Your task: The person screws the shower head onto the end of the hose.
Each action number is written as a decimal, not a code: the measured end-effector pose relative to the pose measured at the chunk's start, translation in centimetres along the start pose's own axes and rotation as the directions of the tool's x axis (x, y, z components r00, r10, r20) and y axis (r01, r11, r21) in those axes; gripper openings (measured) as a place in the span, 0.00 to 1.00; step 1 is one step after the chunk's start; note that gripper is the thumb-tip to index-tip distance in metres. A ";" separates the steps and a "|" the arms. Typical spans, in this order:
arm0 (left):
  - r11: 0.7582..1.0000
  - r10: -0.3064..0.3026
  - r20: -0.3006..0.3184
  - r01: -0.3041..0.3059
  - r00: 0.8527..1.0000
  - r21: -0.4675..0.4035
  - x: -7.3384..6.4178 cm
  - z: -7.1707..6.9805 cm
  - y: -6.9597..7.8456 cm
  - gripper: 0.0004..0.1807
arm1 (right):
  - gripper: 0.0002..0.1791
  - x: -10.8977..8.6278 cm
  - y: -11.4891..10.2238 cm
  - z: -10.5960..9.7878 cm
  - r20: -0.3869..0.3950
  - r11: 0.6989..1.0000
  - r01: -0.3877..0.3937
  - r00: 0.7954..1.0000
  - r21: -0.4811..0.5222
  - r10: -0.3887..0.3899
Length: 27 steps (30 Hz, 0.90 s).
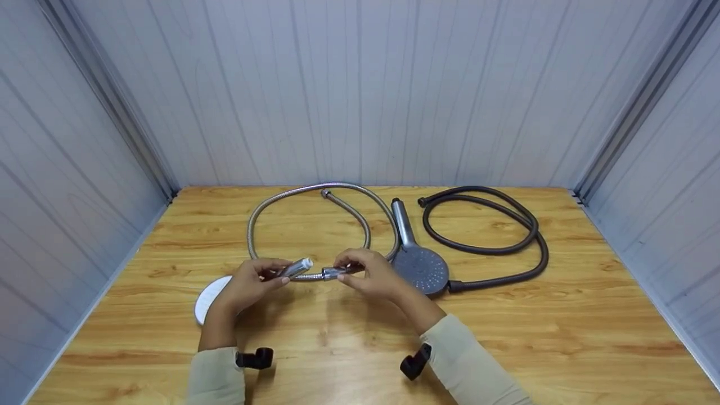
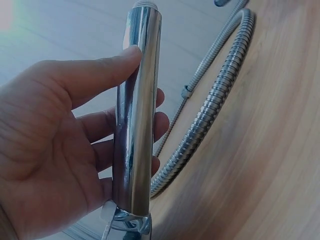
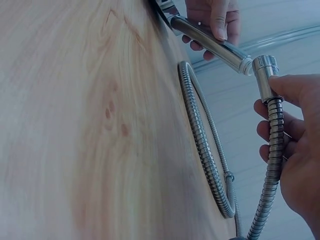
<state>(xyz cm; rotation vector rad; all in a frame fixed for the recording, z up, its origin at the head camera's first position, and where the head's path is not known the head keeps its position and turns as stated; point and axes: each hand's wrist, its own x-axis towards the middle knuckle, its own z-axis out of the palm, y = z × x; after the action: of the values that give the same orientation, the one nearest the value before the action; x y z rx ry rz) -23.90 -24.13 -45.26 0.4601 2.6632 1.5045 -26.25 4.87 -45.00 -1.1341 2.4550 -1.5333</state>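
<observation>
My left hand (image 1: pixel 250 287) grips the chrome handle of a shower head (image 2: pixel 137 115), thumb on one side and fingers behind. Its threaded white end points toward my right hand; the round white head (image 1: pixel 209 301) shows beyond the wrist in the head view. With thumb and fingers my right hand (image 1: pixel 374 277) holds the chrome end nut (image 3: pixel 265 80) of a silver metal shower hose (image 1: pixel 332 184). In the right wrist view, the nut's rim is right by the handle's threaded end, a small gap between them. The rest of the hose loops on the table behind both hands.
A grey shower head (image 1: pixel 422 267) lies face up beside my right hand, its handle pointing to the back. A dark hose (image 1: pixel 478 190) coils at the right, one end by that head. White panel walls (image 1: pixel 360 90) enclose the wooden table (image 1: pixel 534 343) at the back and sides.
</observation>
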 end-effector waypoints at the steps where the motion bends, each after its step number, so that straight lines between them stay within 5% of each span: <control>1: 1.000 0.003 -0.005 -0.003 1.000 0.001 0.0 0.1 0.0 0.16 | 0.09 0.0 0.1 0.0 -0.007 1.000 0.005 1.000 0.003 -0.005; 16: 0.998 0.000 -0.008 -0.001 1.000 -0.055 -0.1 0.5 0.1 0.12 | 0.09 0.8 0.0 0.0 -0.049 0.993 0.054 0.997 -0.101 -0.060; 27: 0.995 0.031 0.027 -0.028 0.999 -0.093 -0.5 0.7 3.1 0.12 | 0.09 1.4 -0.3 -0.3 -0.041 0.970 0.091 0.994 -0.224 -0.102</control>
<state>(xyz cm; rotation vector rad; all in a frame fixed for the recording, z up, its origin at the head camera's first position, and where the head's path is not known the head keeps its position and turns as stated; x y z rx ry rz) -22.53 -22.21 -43.11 0.5133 2.5631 1.6089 -27.23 4.22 -44.12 -1.2802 2.6996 -1.3524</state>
